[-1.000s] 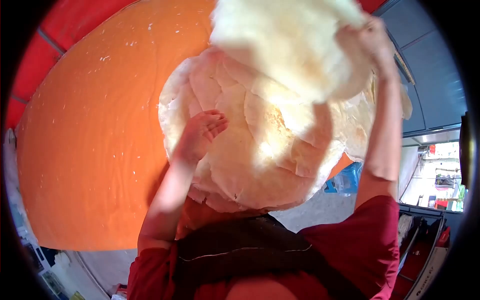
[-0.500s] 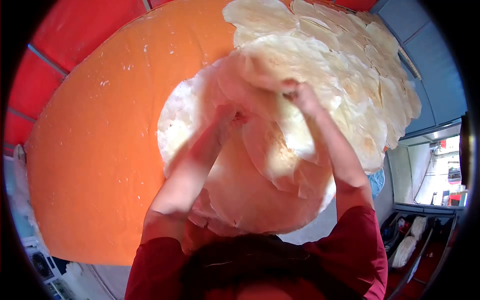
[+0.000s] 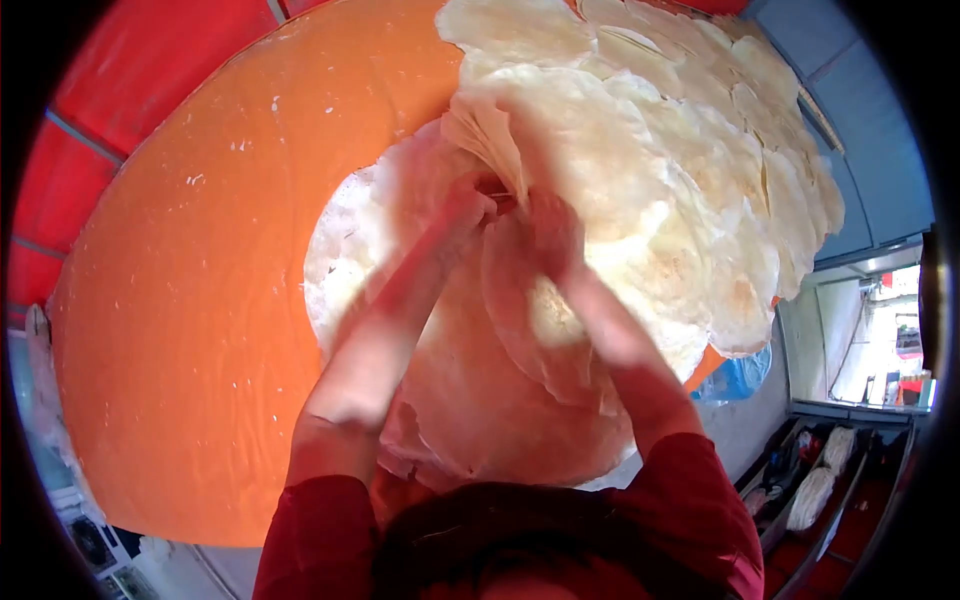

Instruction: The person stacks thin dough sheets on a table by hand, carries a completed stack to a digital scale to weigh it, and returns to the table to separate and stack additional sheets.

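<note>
Both hands are together over a pile of thin, round flatbread sheets (image 3: 520, 420). Folded, gathered layers of a flatbread sheet (image 3: 490, 140) rise just beyond my fingers. My left hand (image 3: 468, 205) is closed, pinching the near edge of the folded sheet. Close beside it, my right hand (image 3: 556, 232) is closed on the same sheet from the right; its fingertips are partly hidden. Below the hands, a loose sheet edge hangs over the pile, with a brighter patch of flatbread next to it.
An orange cloth (image 3: 190, 320) with small white crumbs covers the table's left side. Many overlapping flatbread sheets (image 3: 690, 140) spread across the far right. A blue plastic bag (image 3: 738, 378) sits by the table's right edge. Red panels stand at upper left, a grey-blue wall (image 3: 860, 130) at right.
My right hand has moved left and nearer to me, meeting my left hand. The sheet that was stretched between them now stands folded in layers.
</note>
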Demonstrator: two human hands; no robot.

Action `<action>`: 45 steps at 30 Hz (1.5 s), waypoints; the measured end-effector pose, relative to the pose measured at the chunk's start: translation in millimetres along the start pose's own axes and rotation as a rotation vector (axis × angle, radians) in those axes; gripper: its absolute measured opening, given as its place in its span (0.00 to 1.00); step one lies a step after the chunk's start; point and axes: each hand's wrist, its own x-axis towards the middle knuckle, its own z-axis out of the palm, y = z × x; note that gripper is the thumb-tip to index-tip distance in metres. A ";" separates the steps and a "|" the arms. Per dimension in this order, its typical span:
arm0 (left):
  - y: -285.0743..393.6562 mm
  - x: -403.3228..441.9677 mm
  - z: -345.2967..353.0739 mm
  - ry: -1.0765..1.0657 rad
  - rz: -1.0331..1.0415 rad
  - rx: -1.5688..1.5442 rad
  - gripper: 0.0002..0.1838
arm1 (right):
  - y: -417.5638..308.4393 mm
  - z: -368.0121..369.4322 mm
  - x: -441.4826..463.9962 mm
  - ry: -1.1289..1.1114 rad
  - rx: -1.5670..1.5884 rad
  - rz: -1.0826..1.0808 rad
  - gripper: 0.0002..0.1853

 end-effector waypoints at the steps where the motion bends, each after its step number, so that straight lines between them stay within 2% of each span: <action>1: 1.0 -3.6 10.0 0.033 0.010 -0.063 0.16 | 15.9 -4.3 13.3 -0.218 -0.024 0.086 0.21; 2: -8.5 -1.3 7.0 0.056 -0.049 -0.005 0.15 | 63.1 9.9 36.8 -0.147 0.388 0.102 0.22; 4: -37.1 3.4 -6.4 0.097 -0.171 0.115 0.14 | 67.1 -85.7 59.3 -0.136 0.507 0.465 0.17; 5: -47.9 -5.5 -1.5 0.071 -0.254 0.002 0.13 | 91.0 -117.3 68.9 -0.050 0.495 0.374 0.13; 6: -62.4 -20.0 6.6 0.047 -0.339 -0.115 0.12 | 114.9 -148.8 78.4 0.035 0.474 0.283 0.09; 7: -72.9 -28.2 15.2 0.025 -0.423 -0.235 0.11 | 96.4 -197.5 73.4 0.224 0.173 0.096 0.10; 9: -75.0 -30.3 37.2 0.074 -0.519 -0.311 0.07 | 148.6 -234.9 80.8 0.265 0.283 -0.006 0.11; 10: -75.5 -30.2 46.6 0.100 -0.562 -0.349 0.05 | 130.8 -251.2 70.9 0.189 0.128 0.020 0.11; 12: -83.7 -24.2 56.0 0.081 -0.563 -0.173 0.07 | 88.4 -273.1 33.0 0.042 -0.174 0.067 0.12; 13: -88.8 -21.3 58.1 0.072 -0.560 -0.081 0.08 | 85.1 -256.8 13.6 0.035 -0.164 0.077 0.13; 15: -105.6 -21.2 57.6 -0.017 -0.470 -0.132 0.12 | 76.3 -191.5 -39.1 0.165 -0.225 -0.114 0.16; 16: -111.0 -23.2 57.8 -0.059 -0.423 -0.157 0.14 | 81.9 -147.7 -62.4 0.138 -0.180 -0.119 0.16; 17: -112.1 -27.8 60.2 -0.112 -0.417 -0.206 0.16 | 82.3 -108.5 -85.0 -0.058 -0.183 0.003 0.15; 18: -110.6 -33.7 62.4 -0.163 -0.412 -0.251 0.18 | 57.3 -103.4 -89.9 -0.630 -0.306 0.313 0.16; 20: -96.5 -40.4 68.7 -0.232 -0.357 -0.286 0.21 | 62.0 -54.7 -128.2 0.160 -0.173 -0.014 0.18; 23: -72.8 -55.0 94.1 -0.302 -0.243 -0.281 0.27 | 57.4 -66.0 -141.1 0.225 -0.025 0.023 0.22; 26: -80.0 -46.6 97.9 -0.424 -0.204 -0.350 0.26 | 55.3 -84.8 -146.6 0.259 0.120 0.071 0.24; 28: -71.5 -48.3 100.1 -0.398 -0.221 -0.340 0.30 | 79.5 -98.5 -143.4 0.239 0.101 -0.009 0.25; 30: -72.7 -53.6 94.8 -0.390 -0.265 -0.392 0.34 | 74.9 -137.4 -131.0 0.218 0.133 0.024 0.27; 31: -77.5 -52.7 88.2 -0.407 -0.293 -0.444 0.37 | 65.8 -140.9 -133.9 0.222 0.088 0.109 0.26; 34: -85.0 -51.5 90.1 -0.445 -0.253 -0.588 0.40 | 49.3 -96.3 -159.2 0.191 -0.023 -0.028 0.26; 37: -91.0 -44.7 93.5 -0.429 -0.206 -0.578 0.42 | 38.6 -74.4 -166.4 0.276 -0.089 0.012 0.25; 38: -93.0 -46.0 92.3 -0.411 -0.206 -0.544 0.43 | 49.3 -68.1 -166.1 0.260 -0.050 -0.008 0.23; 39: -92.9 -53.8 92.1 -0.297 -0.172 -0.464 0.30 | 64.0 -63.9 -164.8 0.249 -0.011 -0.021 0.22; 40: -92.1 -57.8 87.0 -0.208 -0.121 -0.332 0.29 | 70.2 -70.1 -153.6 0.244 0.028 -0.035 0.21; 42: -90.2 -67.2 55.1 0.015 0.064 0.115 0.26 | 76.3 -131.0 -125.9 -0.050 0.215 0.357 0.21; 43: -86.8 -76.2 37.0 0.129 0.081 0.285 0.25 | 93.8 -159.9 -112.2 -0.037 0.085 0.275 0.22; 45: -65.8 -100.3 15.9 0.199 -0.107 0.258 0.22 | 87.9 -212.2 -97.9 0.047 -0.055 0.117 0.23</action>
